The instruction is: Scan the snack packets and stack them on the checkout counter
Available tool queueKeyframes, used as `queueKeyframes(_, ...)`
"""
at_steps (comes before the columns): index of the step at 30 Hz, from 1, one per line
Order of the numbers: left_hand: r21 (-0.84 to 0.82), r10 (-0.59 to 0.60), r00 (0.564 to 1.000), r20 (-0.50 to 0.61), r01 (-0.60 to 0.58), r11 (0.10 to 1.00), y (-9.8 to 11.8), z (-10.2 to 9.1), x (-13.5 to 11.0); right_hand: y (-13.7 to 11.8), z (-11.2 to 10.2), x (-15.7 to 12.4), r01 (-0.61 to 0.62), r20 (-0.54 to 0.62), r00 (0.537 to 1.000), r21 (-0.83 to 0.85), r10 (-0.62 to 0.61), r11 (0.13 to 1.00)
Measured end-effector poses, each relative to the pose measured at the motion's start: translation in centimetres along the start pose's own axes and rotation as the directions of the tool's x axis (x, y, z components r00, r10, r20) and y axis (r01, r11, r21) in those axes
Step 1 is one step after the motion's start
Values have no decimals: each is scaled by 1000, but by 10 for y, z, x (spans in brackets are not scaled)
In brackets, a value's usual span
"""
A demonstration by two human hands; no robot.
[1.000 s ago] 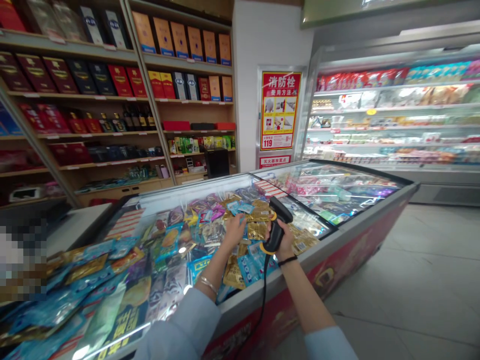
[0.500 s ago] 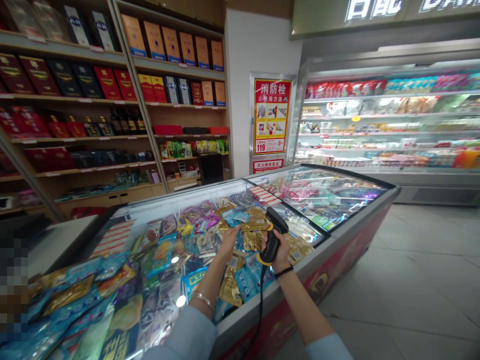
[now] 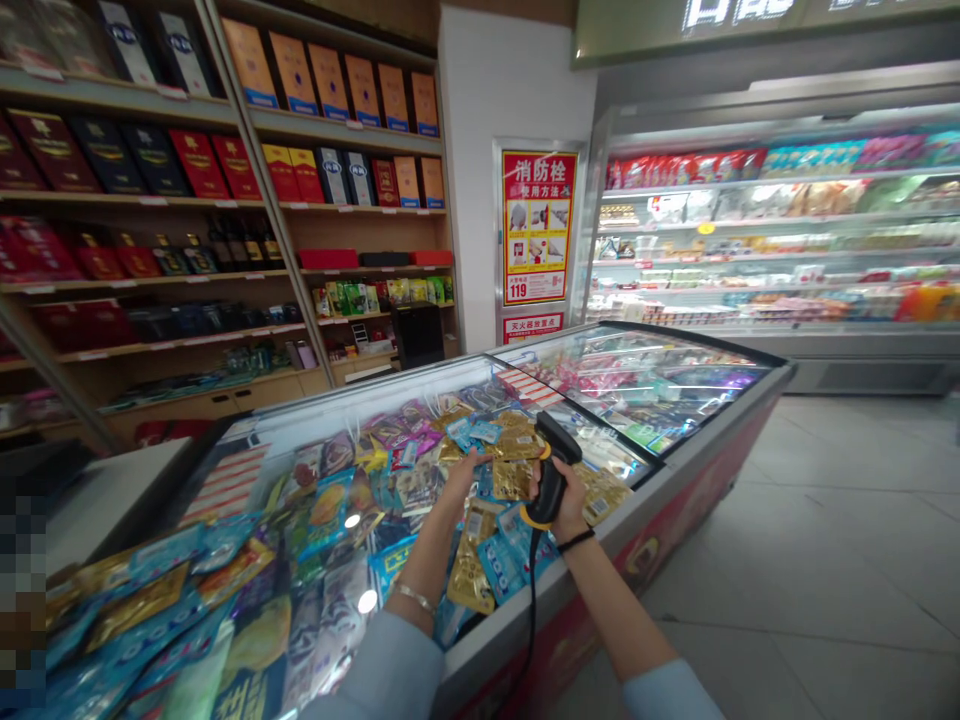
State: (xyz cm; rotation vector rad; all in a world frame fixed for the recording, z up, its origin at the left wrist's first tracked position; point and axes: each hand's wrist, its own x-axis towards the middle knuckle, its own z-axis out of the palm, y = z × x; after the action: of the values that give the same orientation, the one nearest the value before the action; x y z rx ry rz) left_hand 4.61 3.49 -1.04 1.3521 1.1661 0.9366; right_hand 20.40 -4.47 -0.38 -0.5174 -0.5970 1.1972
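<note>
My right hand is closed around the grip of a black and yellow barcode scanner, whose cable hangs down past the freezer's front edge. The scanner head is over several gold packets on the freezer's glass top. My left hand reaches over the same pile with a finger stretched out to the right, close to a gold packet; whether it touches one is unclear. Just beyond its fingertips lie small blue packets. Nearer to me are a long gold packet and blue packets.
The chest freezer stretches away to the right, frozen goods showing through its glass. More blue and gold packets are heaped at the left. Shelves of boxed bottles stand behind, a lit refrigerated case at the back right, tiled floor at right.
The view has shifted slightly. Both hands and the scanner keep nearly the same place over the packets, with no visible change of grip.
</note>
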Motion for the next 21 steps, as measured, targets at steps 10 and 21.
queueKeyframes(10,81,50,948,-313,-25,996,2,-15,-3,-1,0,0,-6,4,1000,-3,6,1000)
queueKeyframes(21,363,79,965,-252,18,932,-10,-20,10,-1,0,0,-21,15,1000,-12,22,1000)
